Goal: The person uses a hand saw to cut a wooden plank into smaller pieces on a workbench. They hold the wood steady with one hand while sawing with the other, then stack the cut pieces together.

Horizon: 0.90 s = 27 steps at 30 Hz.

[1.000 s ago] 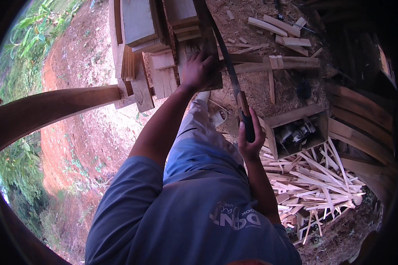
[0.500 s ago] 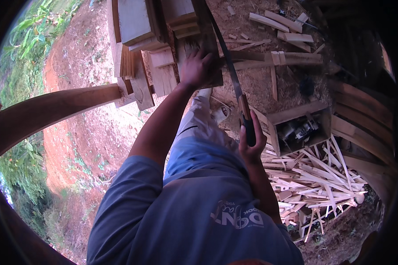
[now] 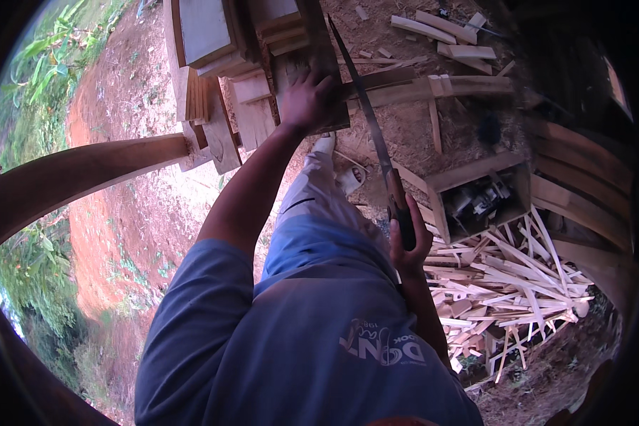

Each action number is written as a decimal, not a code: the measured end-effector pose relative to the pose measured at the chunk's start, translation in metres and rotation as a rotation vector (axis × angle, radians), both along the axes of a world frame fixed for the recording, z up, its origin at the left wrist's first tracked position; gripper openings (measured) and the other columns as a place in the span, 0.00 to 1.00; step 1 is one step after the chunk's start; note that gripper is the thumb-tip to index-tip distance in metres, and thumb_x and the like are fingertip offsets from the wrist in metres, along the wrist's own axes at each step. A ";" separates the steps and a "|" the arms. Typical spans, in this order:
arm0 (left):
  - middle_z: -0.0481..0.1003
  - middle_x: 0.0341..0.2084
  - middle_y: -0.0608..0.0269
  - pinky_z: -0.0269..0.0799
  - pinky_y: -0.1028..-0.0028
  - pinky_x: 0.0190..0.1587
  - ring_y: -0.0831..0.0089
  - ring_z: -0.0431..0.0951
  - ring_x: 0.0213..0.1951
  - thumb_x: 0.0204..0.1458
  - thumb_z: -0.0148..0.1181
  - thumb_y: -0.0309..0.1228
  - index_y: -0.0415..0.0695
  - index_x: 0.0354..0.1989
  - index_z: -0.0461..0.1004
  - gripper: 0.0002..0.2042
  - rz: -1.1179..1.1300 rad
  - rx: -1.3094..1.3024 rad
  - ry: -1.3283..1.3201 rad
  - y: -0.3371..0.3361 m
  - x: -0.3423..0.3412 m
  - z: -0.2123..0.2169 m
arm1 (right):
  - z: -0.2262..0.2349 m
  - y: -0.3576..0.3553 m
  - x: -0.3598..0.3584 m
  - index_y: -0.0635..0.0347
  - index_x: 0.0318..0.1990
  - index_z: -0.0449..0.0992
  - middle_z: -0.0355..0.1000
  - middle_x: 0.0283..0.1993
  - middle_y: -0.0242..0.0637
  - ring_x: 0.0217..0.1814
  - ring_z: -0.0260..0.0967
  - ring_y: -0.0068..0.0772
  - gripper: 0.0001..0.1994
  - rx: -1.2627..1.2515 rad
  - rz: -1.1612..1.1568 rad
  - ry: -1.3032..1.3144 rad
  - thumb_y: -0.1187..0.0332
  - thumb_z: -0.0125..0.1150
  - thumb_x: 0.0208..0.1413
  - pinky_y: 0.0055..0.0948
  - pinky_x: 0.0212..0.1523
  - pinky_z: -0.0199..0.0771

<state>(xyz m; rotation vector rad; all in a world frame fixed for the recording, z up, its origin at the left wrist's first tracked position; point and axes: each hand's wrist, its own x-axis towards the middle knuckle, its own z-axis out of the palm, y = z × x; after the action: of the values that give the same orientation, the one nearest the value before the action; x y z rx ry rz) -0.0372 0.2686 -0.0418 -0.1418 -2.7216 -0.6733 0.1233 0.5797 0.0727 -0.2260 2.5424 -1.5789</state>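
My left hand lies palm down on a dark wooden board at the upper middle, its fingers spread. Gripped in my right hand is a handsaw with a long, tapering metal blade and a brown and black handle. The saw points away from me, just right of the board, and its tip shows near the top edge. Whether the blade touches the board's edge cannot be made out. Beside my left hand stand stacked wooden blocks and planks.
A curved beam runs in from the left, and another beam lies to the right. An open wooden box holds what looks like a metal tool. Below it spreads a pile of wood offcuts. More loose pieces lie at the upper right.
The handsaw and my right hand have moved back toward me and slightly right, so the blade's tip now shows. My left hand stays on the board; the whole view has shifted slightly.
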 end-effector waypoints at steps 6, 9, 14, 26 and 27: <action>0.77 0.44 0.54 0.76 0.53 0.50 0.47 0.78 0.48 0.53 0.70 0.44 0.49 0.41 0.80 0.14 -0.006 -0.001 -0.058 -0.001 0.003 0.001 | 0.040 0.007 -0.005 0.70 0.68 0.70 0.83 0.46 0.49 0.36 0.82 0.30 0.30 -0.094 -0.116 0.080 0.70 0.63 0.58 0.27 0.37 0.79; 0.76 0.45 0.52 0.76 0.52 0.51 0.47 0.77 0.49 0.52 0.71 0.44 0.48 0.41 0.80 0.16 -0.021 0.036 -0.122 -0.008 0.011 0.007 | 0.070 0.029 -0.004 0.72 0.68 0.69 0.81 0.39 0.41 0.28 0.74 0.23 0.30 -0.145 -0.231 0.136 0.65 0.61 0.61 0.23 0.29 0.71; 0.75 0.44 0.52 0.77 0.53 0.48 0.49 0.78 0.49 0.53 0.70 0.42 0.45 0.46 0.78 0.17 -0.102 0.028 -0.125 -0.025 0.016 0.012 | 0.083 0.074 0.023 0.66 0.71 0.67 0.68 0.24 0.27 0.19 0.60 0.14 0.28 -0.086 -0.451 0.129 0.66 0.57 0.65 0.21 0.20 0.56; 0.74 0.50 0.50 0.75 0.52 0.53 0.47 0.74 0.57 0.55 0.69 0.43 0.47 0.52 0.76 0.20 -0.125 -0.004 -0.245 -0.033 0.028 0.032 | -0.003 0.130 0.123 0.69 0.65 0.73 0.76 0.61 0.56 0.63 0.75 0.51 0.23 0.342 -0.755 -0.049 0.69 0.58 0.65 0.40 0.65 0.71; 0.73 0.52 0.49 0.75 0.52 0.54 0.47 0.74 0.58 0.54 0.69 0.43 0.48 0.53 0.75 0.21 -0.095 -0.004 -0.246 -0.028 0.028 0.040 | -0.008 0.130 0.125 0.69 0.65 0.73 0.77 0.61 0.55 0.62 0.76 0.50 0.23 0.347 -0.752 -0.049 0.69 0.58 0.65 0.40 0.63 0.72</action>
<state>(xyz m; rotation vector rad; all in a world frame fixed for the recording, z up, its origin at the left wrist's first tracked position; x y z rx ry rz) -0.0089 0.2402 -0.0021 -0.2025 -2.9668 -0.7565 0.2482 0.7092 0.0648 0.8837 2.9705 -1.2229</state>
